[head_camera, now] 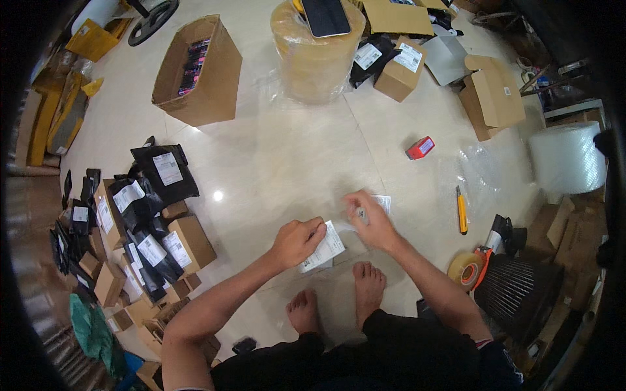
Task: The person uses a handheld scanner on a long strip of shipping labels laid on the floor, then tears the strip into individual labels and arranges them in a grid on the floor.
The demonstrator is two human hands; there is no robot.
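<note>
My left hand is closed on the upper left corner of a white printed label sheet, which hangs tilted above the floor before my feet. To its right my right hand is raised with curled, blurred fingers; a small pale piece shows by its palm, and whether it is gripped I cannot tell. Another printed paper lies just behind the right hand, partly hidden. Farther right on the floor are a yellow utility knife and a small red box-like object.
Labelled black mailer bags and cardboard boxes are heaped at left. Ahead stand an open carton and a large wrapped film roll bearing a smartphone. At right are a tape dispenser, a black basket and a bubble-wrap roll.
</note>
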